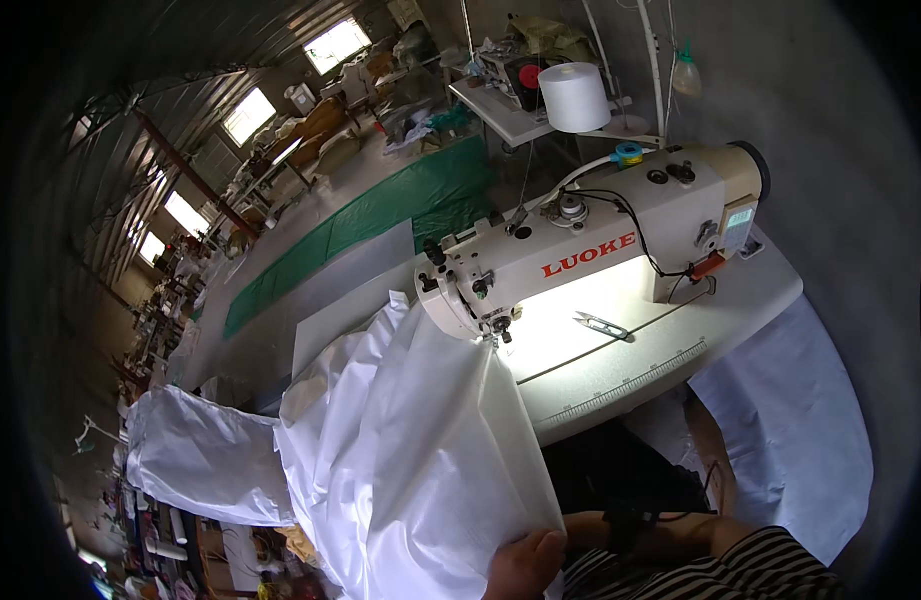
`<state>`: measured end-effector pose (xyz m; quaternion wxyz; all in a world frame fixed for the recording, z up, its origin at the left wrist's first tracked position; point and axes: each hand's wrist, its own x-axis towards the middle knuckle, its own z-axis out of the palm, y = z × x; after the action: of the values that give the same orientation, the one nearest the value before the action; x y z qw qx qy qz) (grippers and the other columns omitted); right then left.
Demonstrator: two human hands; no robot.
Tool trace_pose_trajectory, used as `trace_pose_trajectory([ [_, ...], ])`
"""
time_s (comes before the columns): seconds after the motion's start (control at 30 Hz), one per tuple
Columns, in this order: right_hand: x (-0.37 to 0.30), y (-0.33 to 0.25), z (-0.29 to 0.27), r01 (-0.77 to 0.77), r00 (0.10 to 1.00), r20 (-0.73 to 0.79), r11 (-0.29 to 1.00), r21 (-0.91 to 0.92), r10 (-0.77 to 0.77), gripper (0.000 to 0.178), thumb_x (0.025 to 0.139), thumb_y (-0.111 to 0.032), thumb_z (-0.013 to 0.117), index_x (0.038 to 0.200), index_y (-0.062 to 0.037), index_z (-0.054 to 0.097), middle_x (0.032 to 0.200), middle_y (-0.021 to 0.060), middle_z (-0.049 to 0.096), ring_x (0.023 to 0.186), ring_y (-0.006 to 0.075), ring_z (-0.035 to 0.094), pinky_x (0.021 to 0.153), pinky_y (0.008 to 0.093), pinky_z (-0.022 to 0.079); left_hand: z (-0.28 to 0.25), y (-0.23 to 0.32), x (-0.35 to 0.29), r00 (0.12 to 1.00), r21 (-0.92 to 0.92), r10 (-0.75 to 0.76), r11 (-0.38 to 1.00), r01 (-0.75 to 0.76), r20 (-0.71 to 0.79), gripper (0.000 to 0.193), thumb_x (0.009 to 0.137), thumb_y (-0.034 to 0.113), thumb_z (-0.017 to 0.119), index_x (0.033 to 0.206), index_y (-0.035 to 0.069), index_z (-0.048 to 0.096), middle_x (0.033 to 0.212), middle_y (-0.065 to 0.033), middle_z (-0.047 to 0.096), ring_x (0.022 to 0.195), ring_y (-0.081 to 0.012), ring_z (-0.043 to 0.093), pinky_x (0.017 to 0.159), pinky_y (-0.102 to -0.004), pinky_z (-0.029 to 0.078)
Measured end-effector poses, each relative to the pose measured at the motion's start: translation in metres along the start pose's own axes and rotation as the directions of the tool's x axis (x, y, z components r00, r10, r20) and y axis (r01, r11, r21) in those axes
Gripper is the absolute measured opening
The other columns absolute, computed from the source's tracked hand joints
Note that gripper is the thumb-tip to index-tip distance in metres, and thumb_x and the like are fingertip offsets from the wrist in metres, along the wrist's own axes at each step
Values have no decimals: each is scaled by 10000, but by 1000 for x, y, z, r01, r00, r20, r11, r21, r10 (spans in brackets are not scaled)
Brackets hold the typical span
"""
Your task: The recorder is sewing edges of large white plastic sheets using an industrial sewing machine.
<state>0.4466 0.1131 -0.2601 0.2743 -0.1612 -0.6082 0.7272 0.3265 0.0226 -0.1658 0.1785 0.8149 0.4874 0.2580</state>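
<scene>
A large sheet of shiny white fabric (430, 430) hangs in folds over the front left of a sewing machine (590, 240). Its right edge runs up under the needle area (495, 338). At the bottom of the view my right hand (525, 565) is closed on the lower right edge of that fabric, thumb on top, with the forearm coming in from the right. My left hand does not show. A pair of thread snips (602, 325) lies on the lit machine bed (570, 385), right of the needle.
A white thread cone (573, 97) stands behind the machine. More white fabric (800, 430) hangs at the right of the table. Behind lie a green sheet (370, 225) and another sewing table (500, 110). A small bottle (686, 75) hangs by the wall.
</scene>
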Motion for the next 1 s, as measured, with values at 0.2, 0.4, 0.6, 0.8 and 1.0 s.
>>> trace_pose_trajectory([
  [0.2, -5, -43, -52, -413, 804, -584, 807, -422, 106, 528, 1013, -270, 541, 1426, 45, 447, 916, 151, 723, 799, 252, 716, 737, 374, 563, 2, -4, 6, 974, 14, -76, 997, 74, 212, 134, 832, 101, 650, 954, 75, 601, 882, -142, 607, 822, -366, 625, 687, -456, 524],
  [0.4, 18, -63, -32, -483, 875, -482, 160, -861, 49, 523, 897, -102, 510, 1385, 82, 484, 741, 114, 715, 657, 297, 718, 536, 425, 544, 12, -17, 10, 961, 118, -106, 990, 78, 256, 112, 836, 114, 646, 919, 69, 587, 856, -149, 612, 772, -365, 640, 657, -469, 521],
  [0.6, 42, -43, -49, -458, 872, -478, 169, -873, -107, 487, 907, -86, 522, 1364, 81, 497, 698, 101, 700, 633, 309, 711, 559, 418, 555, 2, -55, 59, 981, 283, -64, 959, 10, 184, 44, 890, 119, 625, 890, 76, 619, 809, -84, 651, 633, -287, 665, 574, -392, 559],
  [0.8, 82, -49, -69, -497, 854, -514, 169, -851, -79, 521, 901, -89, 543, 1383, 93, 470, 708, 126, 703, 641, 301, 716, 563, 404, 557, -14, -66, 86, 988, 270, -152, 953, 136, 40, 131, 865, 142, 678, 984, 88, 663, 944, -95, 699, 753, -320, 696, 661, -417, 569],
  [1.0, 75, -63, -68, -487, 873, -488, 73, -870, 18, 615, 867, -99, 599, 1419, 115, 431, 695, 119, 699, 619, 277, 712, 549, 388, 550, -54, -155, 28, 637, 419, -543, 481, 770, -547, 752, 861, 437, 712, 1492, 148, 423, 1534, -170, 421, 1443, -417, 344, 1111, -646, 322],
])
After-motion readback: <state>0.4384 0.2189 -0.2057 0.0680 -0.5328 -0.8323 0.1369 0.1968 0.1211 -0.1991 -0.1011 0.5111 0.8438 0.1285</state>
